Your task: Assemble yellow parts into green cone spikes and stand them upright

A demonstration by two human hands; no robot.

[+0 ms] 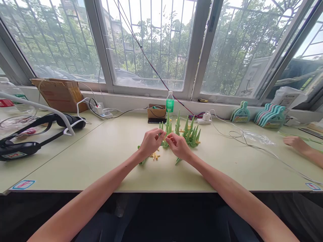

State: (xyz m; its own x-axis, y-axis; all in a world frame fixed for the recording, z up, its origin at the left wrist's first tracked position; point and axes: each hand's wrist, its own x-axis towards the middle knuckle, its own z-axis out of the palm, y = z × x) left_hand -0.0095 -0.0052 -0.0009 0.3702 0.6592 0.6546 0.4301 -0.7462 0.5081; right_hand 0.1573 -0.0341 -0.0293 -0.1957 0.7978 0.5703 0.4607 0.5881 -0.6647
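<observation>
My left hand (152, 142) and my right hand (178, 145) meet over the middle of the table, fingers of each pinched together at the tips. A small piece seems to be between them, but the fingers hide most of it. Just behind and to the right stand several green plastic spikes (186, 128), pointed ends up, some with yellow parts attached. A pile of small yellow pegs (154, 155) lies between my forearms. Green tubular parts (142, 162) lie beside my left wrist, and the tip of a green spike (178, 161) shows under my right wrist.
Behind the spikes are a small cardboard box (156, 111), a dark phone (156, 120) and a green-labelled bottle (170, 102). A black headset (32, 141) lies left. At right are a white cable (252, 146), turquoise plastic items (270, 116) and another person's hand (295, 142).
</observation>
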